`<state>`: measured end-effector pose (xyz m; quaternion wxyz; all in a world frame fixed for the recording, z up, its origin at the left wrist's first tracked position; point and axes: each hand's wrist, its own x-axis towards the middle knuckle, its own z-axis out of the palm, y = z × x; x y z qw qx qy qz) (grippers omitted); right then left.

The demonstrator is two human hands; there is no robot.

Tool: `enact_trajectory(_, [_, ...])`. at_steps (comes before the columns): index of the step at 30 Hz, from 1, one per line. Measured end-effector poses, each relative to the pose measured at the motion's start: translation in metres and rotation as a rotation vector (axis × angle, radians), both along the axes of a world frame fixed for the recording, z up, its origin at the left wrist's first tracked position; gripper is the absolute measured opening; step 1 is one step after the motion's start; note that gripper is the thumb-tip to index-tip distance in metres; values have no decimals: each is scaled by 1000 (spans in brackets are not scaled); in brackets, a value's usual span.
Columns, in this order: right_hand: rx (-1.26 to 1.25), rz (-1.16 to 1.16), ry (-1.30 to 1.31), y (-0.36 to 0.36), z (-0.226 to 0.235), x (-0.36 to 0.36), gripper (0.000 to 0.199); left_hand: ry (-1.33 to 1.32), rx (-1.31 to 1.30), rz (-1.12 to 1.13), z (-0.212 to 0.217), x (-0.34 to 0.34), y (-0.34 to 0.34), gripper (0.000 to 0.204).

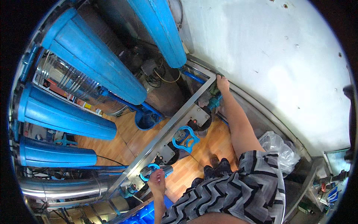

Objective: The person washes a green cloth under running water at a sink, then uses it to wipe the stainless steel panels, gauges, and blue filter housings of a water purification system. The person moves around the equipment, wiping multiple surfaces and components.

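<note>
My right hand is closed at the far corner of a metal frame. Its fingers hide what they grip, and a greenish, cloth-like bit shows just under them. Nearer to me, my left hand has its fingers curled beside a light-blue ring on the frame. Whether that hand holds anything is hidden. Between the two hands, a light-blue handled ring wrench rests at the frame by a grey metal plate. A teal pipe fitting sits below my right wrist.
Large blue filter housings slant in from the left and top. A white wall rises on the right, with a pipe along its base. Behind my right arm lies a clear plastic bag. A blue basin stands on the wood-patterned floor.
</note>
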<state>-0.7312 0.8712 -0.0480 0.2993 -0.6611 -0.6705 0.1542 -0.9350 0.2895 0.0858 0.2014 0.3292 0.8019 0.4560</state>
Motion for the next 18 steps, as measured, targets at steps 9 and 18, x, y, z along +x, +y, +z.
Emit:
enact_trajectory(9, [-127, -1, 199, -133, 91, 34, 45, 79, -27, 27, 11, -3, -19, 18])
enact_trajectory(18, [-88, -96, 83, -118, 26, -40, 75, 155, -57, 77, 17, -5, -35, 17])
